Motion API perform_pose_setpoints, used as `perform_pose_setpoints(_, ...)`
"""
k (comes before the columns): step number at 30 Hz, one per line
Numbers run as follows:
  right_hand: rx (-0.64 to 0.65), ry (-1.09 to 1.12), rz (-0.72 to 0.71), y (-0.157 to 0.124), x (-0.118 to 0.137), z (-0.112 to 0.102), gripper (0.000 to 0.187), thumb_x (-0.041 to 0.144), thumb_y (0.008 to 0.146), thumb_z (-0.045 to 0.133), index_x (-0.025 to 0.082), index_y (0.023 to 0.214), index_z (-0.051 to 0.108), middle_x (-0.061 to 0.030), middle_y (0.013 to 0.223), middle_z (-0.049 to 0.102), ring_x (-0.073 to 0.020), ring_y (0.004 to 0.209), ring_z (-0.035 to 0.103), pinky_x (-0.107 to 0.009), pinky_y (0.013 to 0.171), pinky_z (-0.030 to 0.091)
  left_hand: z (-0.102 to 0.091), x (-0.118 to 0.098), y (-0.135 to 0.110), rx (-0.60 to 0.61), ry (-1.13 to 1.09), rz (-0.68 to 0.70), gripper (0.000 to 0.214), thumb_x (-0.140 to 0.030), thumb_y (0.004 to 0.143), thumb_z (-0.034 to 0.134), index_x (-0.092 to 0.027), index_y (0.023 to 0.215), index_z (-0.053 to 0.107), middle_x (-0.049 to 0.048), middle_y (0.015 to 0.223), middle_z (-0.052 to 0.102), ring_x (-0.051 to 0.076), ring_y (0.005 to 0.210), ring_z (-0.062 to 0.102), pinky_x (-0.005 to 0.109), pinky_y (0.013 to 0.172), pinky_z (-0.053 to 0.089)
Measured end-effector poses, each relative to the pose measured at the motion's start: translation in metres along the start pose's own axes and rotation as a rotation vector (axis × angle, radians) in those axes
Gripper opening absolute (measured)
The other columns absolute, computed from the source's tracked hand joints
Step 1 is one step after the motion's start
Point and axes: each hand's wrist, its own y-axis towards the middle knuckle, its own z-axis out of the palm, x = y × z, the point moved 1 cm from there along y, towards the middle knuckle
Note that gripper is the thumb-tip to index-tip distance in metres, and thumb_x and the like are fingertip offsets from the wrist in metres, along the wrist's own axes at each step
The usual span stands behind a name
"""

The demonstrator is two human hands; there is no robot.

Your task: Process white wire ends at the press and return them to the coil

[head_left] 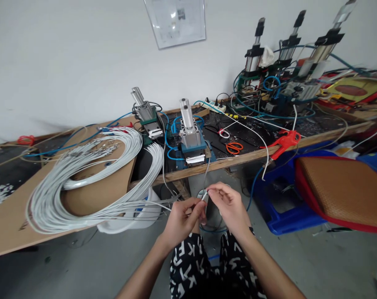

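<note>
My left hand [188,214] is closed around the end of a white cable [161,205], which runs in from the left. Its tip [204,195] sticks out between thumb and forefinger. My right hand [227,203] pinches at that tip; any small part between its fingers is too small to make out. A large coiled bundle of white cables [48,195] lies to the left on cardboard, its loose ends hanging over the bench edge beside my left hand. Just beyond my hands stands a small pneumatic press [190,137] on the bench.
A second press [144,112] stands behind the bundle. Orange scissors [234,148] lie on the bench [253,157]; a red air gun [284,143] hangs at its edge. A white bucket [129,224] sits below the bundle. At right is a blue stool [282,220] with a brown cushion [344,191].
</note>
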Motion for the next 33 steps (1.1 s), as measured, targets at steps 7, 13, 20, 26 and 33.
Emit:
perform_pose_setpoints(7, -0.008, -0.043, -0.005, 0.0, -0.002, -0.001, 0.015, 0.033, 0.086, 0.068, 0.019, 0.08, 0.07, 0.0015, 0.068, 0.057, -0.0125, 0.064, 0.051, -0.025, 0.059, 0.039, 0.0, 0.002, -0.002, 0.008, 0.049, 0.022, 0.042, -0.034, 0.102, 0.047, -0.015, 0.067, 0.061, 0.0025, 0.063, 0.065, 0.012, 0.062, 0.063, 0.019, 0.062, 0.047)
perform_pose_setpoints(13, -0.171, 0.247, 0.241, -0.003, -0.009, 0.01, 0.024, 0.042, 0.075, 0.078, 0.018, 0.078, 0.071, 0.0038, 0.057, 0.052, -0.0095, 0.052, 0.041, -0.023, 0.049, 0.031, 0.014, 0.003, 0.0, -0.138, 0.093, 0.043, 0.039, -0.031, 0.101, 0.049, -0.016, 0.067, 0.06, 0.0001, 0.059, 0.063, 0.01, 0.055, 0.06, 0.017, 0.056, 0.045)
perform_pose_setpoints(20, -0.206, 0.701, 0.466, -0.008, -0.009, 0.021, 0.032, 0.037, 0.069, 0.084, 0.019, 0.065, 0.059, 0.0083, 0.054, 0.038, -0.0066, 0.049, 0.029, -0.02, 0.045, 0.027, 0.022, 0.007, 0.002, -0.25, 0.168, 0.133, 0.028, -0.024, 0.099, 0.052, -0.016, 0.077, 0.067, -0.0017, 0.06, 0.064, 0.008, 0.052, 0.059, 0.016, 0.054, 0.044)
perform_pose_setpoints(26, -0.246, 0.845, 0.585, -0.012, -0.006, 0.025, 0.035, 0.034, 0.065, 0.087, 0.018, 0.067, 0.056, 0.0093, 0.057, 0.037, -0.0053, 0.049, 0.031, -0.018, 0.044, 0.03, 0.022, 0.01, 0.003, -0.281, 0.222, 0.181, 0.023, -0.022, 0.098, 0.054, -0.016, 0.084, 0.071, -0.0018, 0.06, 0.066, 0.008, 0.053, 0.059, 0.016, 0.055, 0.044)
perform_pose_setpoints(33, -0.356, 0.703, 0.39, -0.018, -0.009, 0.032, 0.035, 0.039, 0.068, 0.085, 0.02, 0.068, 0.055, 0.0091, 0.052, 0.038, -0.0065, 0.048, 0.031, -0.019, 0.045, 0.029, 0.025, 0.006, 0.002, -0.257, 0.149, 0.138, 0.033, -0.024, 0.099, 0.052, -0.015, 0.069, 0.063, -0.0019, 0.056, 0.061, 0.008, 0.051, 0.057, 0.015, 0.054, 0.043)
